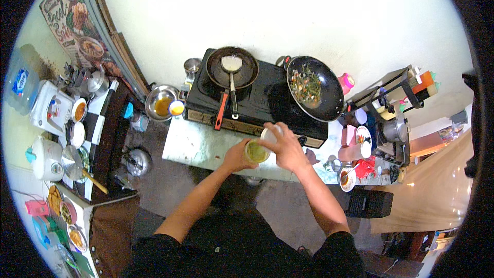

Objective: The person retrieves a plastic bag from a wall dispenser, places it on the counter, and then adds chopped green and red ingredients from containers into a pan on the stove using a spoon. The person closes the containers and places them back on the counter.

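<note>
My left hand [235,157] is wrapped around a small round tub [257,152] that contains something yellow-green. Over its far right rim, my right hand [288,152] grips a white lid [271,134], tilted and off the tub's mouth. Both hands are above the front strip of a pale worktop [189,144], just before a black two-burner gas stove [266,85]. A dark frying pan [216,65] sits on the left burner with a turner [232,63] lying in it. On the right burner, a black wok [328,88] holds chopped vegetables [306,85].
Left of the stove are a steel bowl [154,100] of yellow liquid and a small cup [176,108]. At right stand a pink container [351,152], a bowl with a spoon [347,181] and a black rack [393,88]. A side table at left carries a rice cooker [46,158].
</note>
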Demonstrator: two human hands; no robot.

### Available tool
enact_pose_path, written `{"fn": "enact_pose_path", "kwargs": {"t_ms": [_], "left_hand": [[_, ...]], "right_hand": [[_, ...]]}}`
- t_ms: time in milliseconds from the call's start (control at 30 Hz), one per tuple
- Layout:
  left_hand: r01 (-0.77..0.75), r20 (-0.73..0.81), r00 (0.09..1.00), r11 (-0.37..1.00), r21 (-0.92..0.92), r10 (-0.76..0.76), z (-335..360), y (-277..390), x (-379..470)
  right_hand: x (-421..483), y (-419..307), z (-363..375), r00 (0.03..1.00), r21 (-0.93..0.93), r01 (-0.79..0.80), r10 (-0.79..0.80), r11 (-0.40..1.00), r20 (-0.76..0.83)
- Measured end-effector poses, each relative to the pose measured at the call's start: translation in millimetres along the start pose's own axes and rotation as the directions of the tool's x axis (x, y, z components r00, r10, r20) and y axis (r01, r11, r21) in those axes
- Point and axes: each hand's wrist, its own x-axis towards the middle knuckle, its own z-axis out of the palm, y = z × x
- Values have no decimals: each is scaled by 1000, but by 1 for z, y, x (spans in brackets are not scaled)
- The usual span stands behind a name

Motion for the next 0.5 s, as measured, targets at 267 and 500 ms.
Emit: {"fn": "enact_pose_path", "kwargs": {"t_ms": [267, 500], "left_hand": [[0, -27, 1000, 999, 43, 1, 3, 0, -1], [-48, -45, 998, 995, 88, 52, 12, -7, 0]], "right_hand": [[-15, 16, 21, 998, 279, -40, 49, 959, -25], [-87, 60, 65, 916, 493, -316, 396, 810, -65]]}}
